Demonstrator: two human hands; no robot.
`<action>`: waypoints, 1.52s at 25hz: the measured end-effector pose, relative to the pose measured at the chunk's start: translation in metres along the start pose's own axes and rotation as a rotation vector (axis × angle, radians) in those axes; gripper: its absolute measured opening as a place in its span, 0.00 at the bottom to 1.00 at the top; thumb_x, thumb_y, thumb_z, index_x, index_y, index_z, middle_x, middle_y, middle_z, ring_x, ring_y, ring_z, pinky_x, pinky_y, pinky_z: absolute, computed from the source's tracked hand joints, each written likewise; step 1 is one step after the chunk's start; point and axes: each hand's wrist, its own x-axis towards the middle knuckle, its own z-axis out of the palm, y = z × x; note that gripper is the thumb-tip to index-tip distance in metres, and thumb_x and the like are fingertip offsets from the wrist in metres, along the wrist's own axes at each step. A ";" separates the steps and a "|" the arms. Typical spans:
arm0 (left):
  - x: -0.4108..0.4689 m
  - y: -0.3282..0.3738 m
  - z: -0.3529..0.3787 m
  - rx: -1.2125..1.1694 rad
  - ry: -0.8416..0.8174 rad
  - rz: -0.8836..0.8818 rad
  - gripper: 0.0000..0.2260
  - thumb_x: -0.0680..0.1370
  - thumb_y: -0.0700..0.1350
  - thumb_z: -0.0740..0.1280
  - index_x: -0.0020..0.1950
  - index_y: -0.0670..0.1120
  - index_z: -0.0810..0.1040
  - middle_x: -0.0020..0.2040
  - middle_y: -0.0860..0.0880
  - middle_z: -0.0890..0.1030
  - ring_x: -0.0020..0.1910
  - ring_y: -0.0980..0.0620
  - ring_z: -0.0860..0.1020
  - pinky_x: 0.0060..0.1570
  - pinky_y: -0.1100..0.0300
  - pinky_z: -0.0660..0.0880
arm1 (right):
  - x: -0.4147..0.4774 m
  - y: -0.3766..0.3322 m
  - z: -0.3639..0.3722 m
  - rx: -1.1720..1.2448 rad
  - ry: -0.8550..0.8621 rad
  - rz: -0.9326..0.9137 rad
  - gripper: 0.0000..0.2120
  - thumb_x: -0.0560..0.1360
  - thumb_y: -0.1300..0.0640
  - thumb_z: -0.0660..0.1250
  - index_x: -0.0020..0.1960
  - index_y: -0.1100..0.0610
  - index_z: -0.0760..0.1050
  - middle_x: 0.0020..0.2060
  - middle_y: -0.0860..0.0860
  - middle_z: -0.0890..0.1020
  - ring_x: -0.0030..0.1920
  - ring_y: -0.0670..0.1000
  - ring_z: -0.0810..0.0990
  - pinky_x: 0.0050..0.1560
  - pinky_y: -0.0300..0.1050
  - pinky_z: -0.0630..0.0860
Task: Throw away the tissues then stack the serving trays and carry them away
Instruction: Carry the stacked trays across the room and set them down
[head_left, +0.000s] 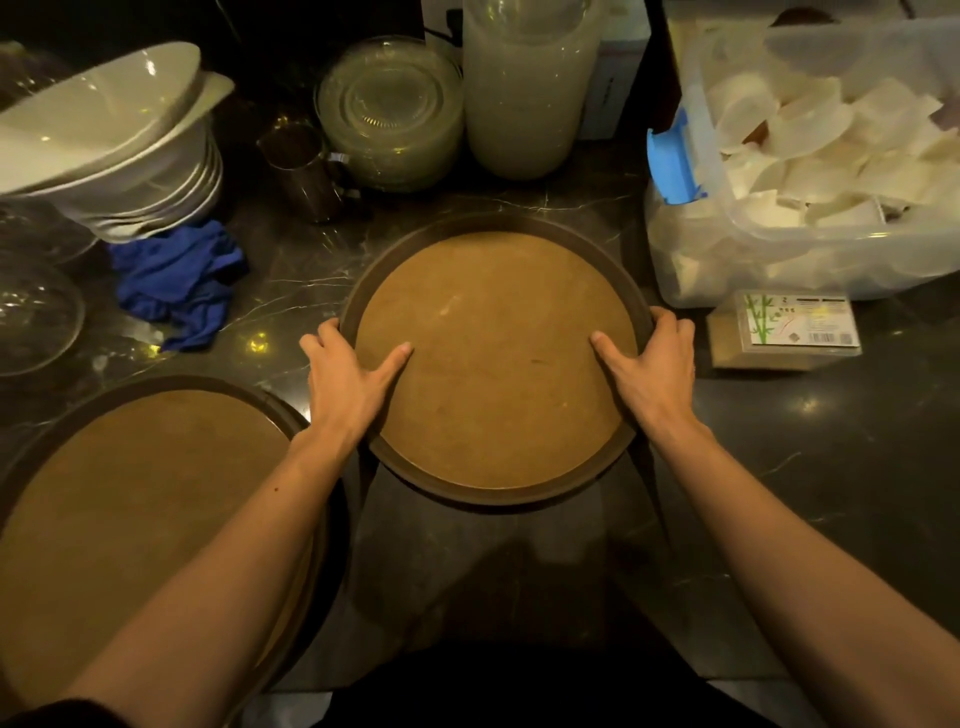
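Observation:
A round serving tray (493, 332) with a dark rim and cork-brown floor lies in the middle of the dark marble counter. My left hand (349, 375) grips its left rim, thumb on the tray floor and fingers over the edge. My right hand (650, 364) grips the right rim the same way. The tray's near edge overhangs the counter edge toward me. A second, similar tray (135, 499) lies at the lower left, partly under my left forearm. No loose tissues show on either tray.
Stacked white bowls (119, 150) and a blue cloth (176, 280) sit at the left. Behind the tray are a metal cup (306, 171), glass plates (389, 109) and a tall plastic container (524, 88). A clear bin of white napkins (810, 171) and a small bamboo-print packet (789, 332) are at the right.

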 end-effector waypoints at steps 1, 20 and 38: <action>-0.003 -0.001 -0.003 -0.015 0.019 0.012 0.43 0.69 0.62 0.74 0.72 0.40 0.61 0.67 0.39 0.66 0.64 0.39 0.71 0.61 0.49 0.69 | -0.004 0.000 -0.002 0.032 0.009 -0.012 0.38 0.70 0.39 0.71 0.70 0.59 0.64 0.62 0.57 0.69 0.60 0.58 0.73 0.58 0.51 0.70; -0.167 -0.079 -0.105 -0.106 0.416 -0.053 0.42 0.66 0.64 0.75 0.71 0.43 0.64 0.64 0.44 0.67 0.57 0.54 0.67 0.58 0.59 0.65 | -0.111 -0.042 -0.002 0.190 -0.070 -0.355 0.37 0.68 0.37 0.72 0.69 0.55 0.66 0.55 0.48 0.67 0.52 0.46 0.70 0.52 0.41 0.69; -0.218 -0.287 -0.220 -0.234 0.465 -0.203 0.40 0.68 0.57 0.77 0.71 0.41 0.65 0.66 0.40 0.66 0.64 0.42 0.70 0.66 0.49 0.68 | -0.295 -0.151 0.125 0.147 -0.142 -0.399 0.33 0.69 0.43 0.74 0.67 0.57 0.68 0.55 0.50 0.67 0.53 0.49 0.70 0.55 0.43 0.68</action>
